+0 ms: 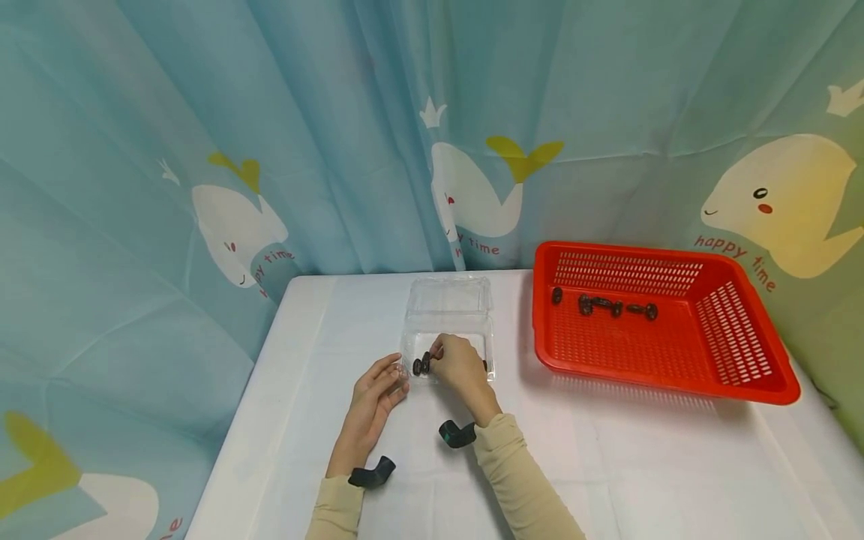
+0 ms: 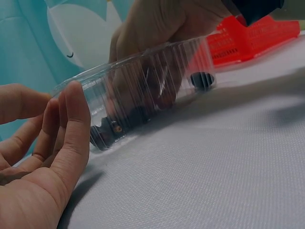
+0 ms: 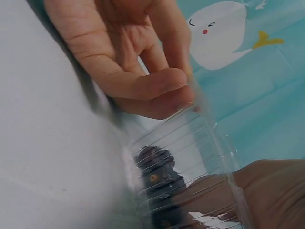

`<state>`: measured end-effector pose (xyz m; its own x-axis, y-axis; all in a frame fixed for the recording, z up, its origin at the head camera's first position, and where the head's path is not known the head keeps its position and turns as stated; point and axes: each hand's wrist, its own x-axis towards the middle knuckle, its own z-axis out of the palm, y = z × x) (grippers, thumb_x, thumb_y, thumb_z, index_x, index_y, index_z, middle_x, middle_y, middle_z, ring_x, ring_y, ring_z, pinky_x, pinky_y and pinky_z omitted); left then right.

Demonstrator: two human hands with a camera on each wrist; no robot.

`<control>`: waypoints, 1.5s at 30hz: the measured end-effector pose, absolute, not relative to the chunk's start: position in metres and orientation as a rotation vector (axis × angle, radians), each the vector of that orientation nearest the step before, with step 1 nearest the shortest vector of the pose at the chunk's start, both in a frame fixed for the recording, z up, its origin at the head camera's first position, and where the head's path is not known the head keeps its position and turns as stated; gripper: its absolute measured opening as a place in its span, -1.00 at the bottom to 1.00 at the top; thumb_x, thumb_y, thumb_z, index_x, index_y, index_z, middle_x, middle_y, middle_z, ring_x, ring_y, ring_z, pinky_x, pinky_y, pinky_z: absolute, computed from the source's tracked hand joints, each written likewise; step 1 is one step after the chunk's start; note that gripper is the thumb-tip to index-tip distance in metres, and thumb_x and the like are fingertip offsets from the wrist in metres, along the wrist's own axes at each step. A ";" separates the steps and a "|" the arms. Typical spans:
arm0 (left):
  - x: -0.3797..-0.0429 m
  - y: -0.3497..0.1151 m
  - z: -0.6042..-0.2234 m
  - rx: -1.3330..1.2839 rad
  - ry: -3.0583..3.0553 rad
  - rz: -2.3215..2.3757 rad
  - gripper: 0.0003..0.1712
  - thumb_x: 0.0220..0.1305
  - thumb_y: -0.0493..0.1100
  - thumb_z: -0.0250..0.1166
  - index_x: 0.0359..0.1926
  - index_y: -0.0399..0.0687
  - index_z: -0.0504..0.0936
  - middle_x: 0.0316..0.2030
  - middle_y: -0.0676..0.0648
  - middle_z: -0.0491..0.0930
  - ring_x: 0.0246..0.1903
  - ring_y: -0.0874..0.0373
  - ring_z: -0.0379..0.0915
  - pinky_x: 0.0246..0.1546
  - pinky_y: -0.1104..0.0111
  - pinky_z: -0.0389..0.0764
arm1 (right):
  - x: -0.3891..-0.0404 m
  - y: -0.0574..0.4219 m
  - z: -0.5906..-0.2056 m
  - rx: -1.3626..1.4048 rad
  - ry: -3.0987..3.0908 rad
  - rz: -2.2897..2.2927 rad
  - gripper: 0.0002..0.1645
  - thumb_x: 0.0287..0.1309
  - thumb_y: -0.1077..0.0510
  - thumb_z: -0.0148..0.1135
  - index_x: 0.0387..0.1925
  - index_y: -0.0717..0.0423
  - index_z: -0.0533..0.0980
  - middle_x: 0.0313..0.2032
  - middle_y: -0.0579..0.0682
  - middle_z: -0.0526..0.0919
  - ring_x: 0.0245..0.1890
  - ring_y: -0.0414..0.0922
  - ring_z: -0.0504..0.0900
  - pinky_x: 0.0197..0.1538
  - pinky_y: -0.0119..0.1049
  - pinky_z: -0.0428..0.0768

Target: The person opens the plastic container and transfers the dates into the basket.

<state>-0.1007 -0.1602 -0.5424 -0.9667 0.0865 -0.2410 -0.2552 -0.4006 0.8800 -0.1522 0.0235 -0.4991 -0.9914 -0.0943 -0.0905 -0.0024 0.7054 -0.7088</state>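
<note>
A clear plastic clamshell box (image 1: 490,330) lies on the white table, its lid folded back. My left hand (image 1: 375,397) pinches the box's left wall near the front corner, fingers outside and a finger at the rim in the left wrist view. Several dark, wrinkled dates (image 1: 416,367) sit along the box's front side, and one more date (image 2: 202,80) shows at its right end. My right hand (image 1: 462,367) reaches down inside the box and pinches a date beside the others; its fingertips are partly hidden behind the ribbed wall in the wrist views.
To the right stands a red perforated basket (image 1: 675,382) with several dark dates (image 1: 601,302) along its far side. A blue curtain (image 1: 351,150) with whale prints hangs right behind the table. Each wrist carries a black camera mount (image 1: 373,474).
</note>
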 end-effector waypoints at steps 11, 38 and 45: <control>-0.103 -0.160 -0.543 -0.248 1.575 2.468 -0.50 0.55 -0.31 0.12 0.43 -0.30 0.35 -0.06 0.01 0.56 -0.10 0.24 0.57 -0.05 0.44 0.71 | -0.151 0.021 -0.499 -0.101 2.926 -1.134 -0.88 0.10 0.32 0.39 -0.35 0.10 0.60 -0.44 -0.01 0.66 -0.46 -0.12 0.55 -0.45 -0.28 0.47; -0.102 -0.160 -0.544 -0.203 1.598 2.461 -0.48 0.56 -0.30 0.12 0.45 -0.32 0.32 -0.09 0.03 0.56 -0.08 0.24 0.57 -0.02 0.43 0.70 | -0.158 0.059 -0.451 -0.062 2.788 -1.584 -0.85 0.15 0.26 0.39 -0.21 0.15 0.70 -0.32 0.06 0.75 -0.30 -0.06 0.69 -0.23 -0.32 0.56; -0.100 -0.160 -0.543 -0.221 1.598 2.461 -0.50 0.57 -0.29 0.11 0.44 -0.30 0.33 -0.06 0.02 0.56 -0.07 0.23 0.57 -0.01 0.43 0.70 | -0.166 0.094 -0.439 -0.005 2.341 -1.926 -0.74 0.30 0.26 0.35 -0.01 0.26 0.70 -0.21 0.10 0.75 -0.29 -0.15 0.72 -0.13 -0.39 0.74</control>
<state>-0.1002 -0.1602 -0.5428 -0.9691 0.0843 -0.2317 -0.2460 -0.3966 0.8844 -0.1664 0.0945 -0.4391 -0.9939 -0.0725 -0.0830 0.0674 0.1954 -0.9784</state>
